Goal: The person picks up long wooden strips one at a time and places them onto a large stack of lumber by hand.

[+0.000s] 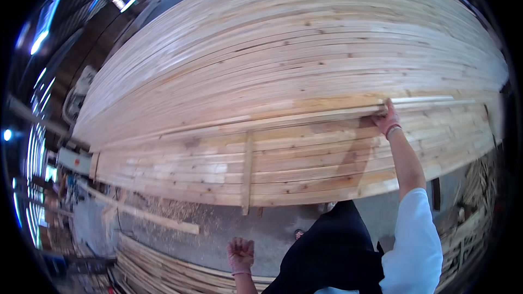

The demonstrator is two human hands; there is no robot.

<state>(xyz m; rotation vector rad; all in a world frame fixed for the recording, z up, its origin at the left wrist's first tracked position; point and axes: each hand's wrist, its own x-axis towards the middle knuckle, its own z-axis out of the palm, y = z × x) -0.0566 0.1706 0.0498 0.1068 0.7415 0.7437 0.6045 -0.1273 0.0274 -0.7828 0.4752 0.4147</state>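
A long, pale wooden strip (pixel 305 115) lies along the near top edge of a large stack of boards (pixel 283 60). My right hand (pixel 388 120), in a pinkish glove, grips this strip at its right part, with the thumb on top and the fingers partly hidden at the edge. Low in the view, my left hand (pixel 241 255) hangs away from the stack, also in a pinkish glove. Its fingers are curled into a fist and nothing shows in them.
An upright wooden batten (pixel 248 174) stands against the stack's near side. More long strips (pixel 180 269) lie at lower left, near a loose plank (pixel 158 219) and wood shavings (pixel 169 207) on the concrete floor. Scrap wood (pixel 479 185) is piled at right.
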